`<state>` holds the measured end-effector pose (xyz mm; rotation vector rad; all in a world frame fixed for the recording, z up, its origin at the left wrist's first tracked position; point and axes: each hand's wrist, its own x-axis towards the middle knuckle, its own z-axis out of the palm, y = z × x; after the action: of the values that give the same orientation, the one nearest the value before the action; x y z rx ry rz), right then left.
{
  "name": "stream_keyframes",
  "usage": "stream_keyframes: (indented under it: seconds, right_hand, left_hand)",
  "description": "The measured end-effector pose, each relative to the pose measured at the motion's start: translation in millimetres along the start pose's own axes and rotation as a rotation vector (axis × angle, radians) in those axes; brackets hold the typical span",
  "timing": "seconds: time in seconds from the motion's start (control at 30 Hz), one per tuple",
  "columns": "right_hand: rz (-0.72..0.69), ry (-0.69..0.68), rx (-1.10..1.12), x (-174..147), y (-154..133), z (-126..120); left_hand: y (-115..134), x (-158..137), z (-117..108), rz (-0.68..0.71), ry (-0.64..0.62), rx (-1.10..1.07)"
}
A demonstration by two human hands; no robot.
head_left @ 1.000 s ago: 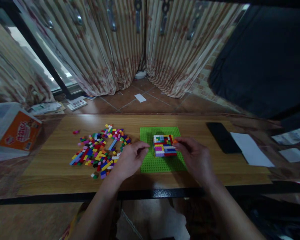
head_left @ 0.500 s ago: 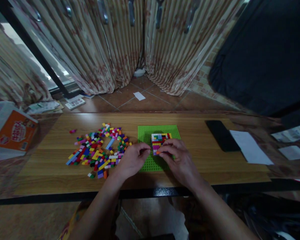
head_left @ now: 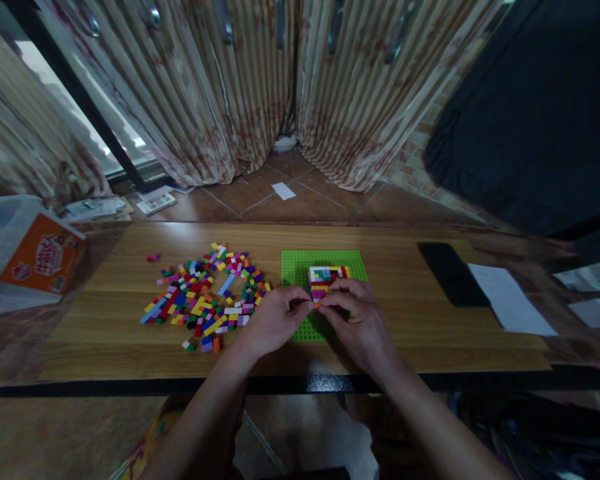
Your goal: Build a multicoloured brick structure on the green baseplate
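Observation:
On the green baseplate [head_left: 305, 330] stands a block built of many-coloured toy bricks [head_left: 325, 275], with white, yellow and red along its upper rim. At its near left corner, my right hand [head_left: 357, 317] pinches a small orange brick [head_left: 317, 305] between thumb and forefinger. My left hand [head_left: 280, 317] has its thumb and forefinger pressed together right beside the orange brick. What these left fingertips hold, if anything, is hidden. My right hand covers the near right part of the built block.
Loose bricks [head_left: 200, 307] lie heaped left of the baseplate. A black flat object [head_left: 453, 275] and a white paper sheet [head_left: 510, 299] lie to the right on the wooden table [head_left: 105, 320]. A clear plastic box [head_left: 10, 230] with an orange label stands at far left.
My left hand has moved slightly right, bringing its fingertips up to the orange brick. My right hand stays at the built block's near corner. The whole view has shifted a little.

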<state>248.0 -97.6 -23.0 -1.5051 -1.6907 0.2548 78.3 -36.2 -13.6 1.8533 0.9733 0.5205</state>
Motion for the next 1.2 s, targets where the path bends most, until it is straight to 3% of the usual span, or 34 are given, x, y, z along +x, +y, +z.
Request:
stream_keyframes:
  seconds: [0.7,0.9,1.07,1.2]
  right_hand:
    - [0.009,0.015,0.02,0.4,2.0,5.8]
    - [0.029,-0.014,0.056,2.5,1.9,2.1]
    - [0.084,0.092,0.136,7.1,3.9,-6.8]
    - [0.097,0.232,0.17,9.3,-3.2,-7.9]
  left_hand:
    - [-1.9,6.4,9.1,-0.09,0.099,-0.076]
    - [-2.3,5.4,9.5,-0.06,0.103,-0.08]
    - [-6.4,2.9,-6.0,-0.044,0.129,-0.101]
    - [-11.6,1.5,-30.6,-0.056,0.288,-0.207]
